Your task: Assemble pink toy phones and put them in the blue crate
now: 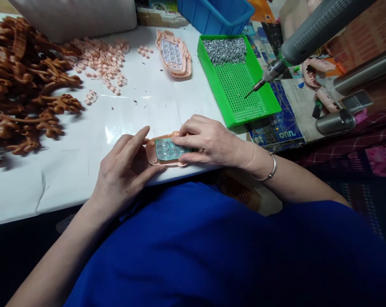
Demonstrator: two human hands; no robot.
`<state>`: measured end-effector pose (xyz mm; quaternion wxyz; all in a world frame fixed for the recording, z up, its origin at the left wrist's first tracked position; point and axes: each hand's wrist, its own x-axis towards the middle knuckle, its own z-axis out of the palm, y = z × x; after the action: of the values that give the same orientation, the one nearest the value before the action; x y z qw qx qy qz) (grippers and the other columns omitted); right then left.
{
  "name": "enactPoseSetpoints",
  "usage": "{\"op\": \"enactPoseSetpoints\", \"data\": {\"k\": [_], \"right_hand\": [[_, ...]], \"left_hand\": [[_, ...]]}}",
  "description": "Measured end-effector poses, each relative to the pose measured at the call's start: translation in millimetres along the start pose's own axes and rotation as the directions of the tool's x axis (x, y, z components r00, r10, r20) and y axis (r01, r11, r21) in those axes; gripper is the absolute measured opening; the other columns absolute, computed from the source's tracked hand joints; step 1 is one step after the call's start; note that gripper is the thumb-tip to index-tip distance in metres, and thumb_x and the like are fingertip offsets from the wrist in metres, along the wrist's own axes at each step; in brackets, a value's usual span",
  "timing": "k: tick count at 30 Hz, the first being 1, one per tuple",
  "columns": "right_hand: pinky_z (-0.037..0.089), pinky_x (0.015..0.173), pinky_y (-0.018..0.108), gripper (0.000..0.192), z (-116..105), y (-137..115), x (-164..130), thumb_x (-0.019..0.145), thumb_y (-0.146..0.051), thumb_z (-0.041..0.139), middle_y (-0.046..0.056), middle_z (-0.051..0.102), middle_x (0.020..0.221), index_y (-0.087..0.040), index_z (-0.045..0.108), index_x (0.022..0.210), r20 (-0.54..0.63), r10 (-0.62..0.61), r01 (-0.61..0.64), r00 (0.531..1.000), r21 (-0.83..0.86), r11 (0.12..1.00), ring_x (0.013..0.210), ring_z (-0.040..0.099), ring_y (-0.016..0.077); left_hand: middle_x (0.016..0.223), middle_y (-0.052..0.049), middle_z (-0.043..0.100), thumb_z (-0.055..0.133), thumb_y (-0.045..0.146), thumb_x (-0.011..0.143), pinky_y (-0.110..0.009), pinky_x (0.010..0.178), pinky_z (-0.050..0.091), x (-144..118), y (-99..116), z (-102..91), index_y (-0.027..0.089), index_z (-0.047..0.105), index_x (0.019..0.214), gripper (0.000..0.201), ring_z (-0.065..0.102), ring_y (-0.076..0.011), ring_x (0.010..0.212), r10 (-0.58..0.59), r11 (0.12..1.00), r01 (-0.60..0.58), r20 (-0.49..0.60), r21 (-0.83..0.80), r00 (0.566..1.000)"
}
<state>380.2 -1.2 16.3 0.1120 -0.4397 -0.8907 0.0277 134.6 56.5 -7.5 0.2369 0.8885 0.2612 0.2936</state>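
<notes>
My right hand (201, 143) clamps the flat green circuit board (167, 150) inside the peach-orange plastic shell (151, 154), seating it, I judge; next needs level pressure. I can't tell whether my left hand (121, 168) grips.

Shell (151, 153): orange-brown inside, paler peach along the rim, rounded at the end farther from the green tray (219, 87). Lies open side up, lengthwise left to right, apart from the tray, to its left and nearer the wearer. Small round screw posts visible near the rim; tray-side end mostly covered, outline there not readable. Circuit board (169, 149): green, roughly rectangular, glossy, with pale squarish patches in rows. Sits within the shell, long side along the shell's length; its end nearer the tray is partly hidden. Seating depth: cannot tell.
</notes>
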Motion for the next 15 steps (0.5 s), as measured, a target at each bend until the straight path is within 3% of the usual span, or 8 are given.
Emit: {"op": "enactPoseSetpoints", "data": {"k": [5,9,12,15], "right_hand": [[0.045,0.084,0.036,0.050,0.6,0.6,1.0,0.100,-0.052,0.041,0.011,0.059,0.099,-0.011,0.066,0.112,-0.008,-0.010,0.010,1.000,-0.010,1.000,0.090,0.049,0.0199],[0.045,0.082,0.034,0.045,0.8,-0.9,3.1,0.099,-0.049,0.046,0.011,0.059,0.099,-0.011,0.065,0.112,-0.020,0.006,-0.006,1.000,-0.014,1.000,0.090,0.049,0.0199],[0.044,0.083,0.034,0.035,-1.3,-3.5,6.1,0.098,-0.040,0.050,0.010,0.059,0.099,-0.013,0.065,0.115,0.032,0.050,-0.050,0.998,-0.016,0.999,0.091,0.050,0.0205],[0.045,0.086,0.035,0.032,-2.4,-7.1,8.2,0.096,-0.034,0.055,0.010,0.060,0.100,-0.011,0.063,0.117,0.111,0.080,-0.082,0.991,0.008,0.997,0.094,0.051,0.0217]], "left_hand": [[0.101,-0.007,0.063,0.070,0.035,0.088,-0.029,0.072,0.057,1.3,0.9,-6.0,0.019,0.045,0.144,0.063,0.064,-0.0175,0.085,0.068,0.998,-0.068,0.027,0.014,0.997],[0.114,-0.013,0.059,0.069,0.032,0.087,-0.040,0.082,0.055,9.8,14.6,-7.2,0.017,0.050,0.135,0.053,0.061,-0.0264,0.099,0.189,0.968,-0.186,-0.005,0.167,0.982],[0.105,-0.012,0.063,0.062,0.014,0.089,-0.037,0.079,0.054,21.2,26.3,1.8,0.016,0.058,0.112,0.024,0.062,-0.0235,0.093,0.391,0.911,-0.393,0.043,0.121,0.919],[0.093,-0.008,0.066,0.052,0.005,0.092,-0.033,0.075,0.053,31.1,30.7,13.4,0.015,0.055,0.109,0.020,0.062,-0.0203,0.083,0.497,0.860,-0.503,0.083,0.082,0.864]]}}
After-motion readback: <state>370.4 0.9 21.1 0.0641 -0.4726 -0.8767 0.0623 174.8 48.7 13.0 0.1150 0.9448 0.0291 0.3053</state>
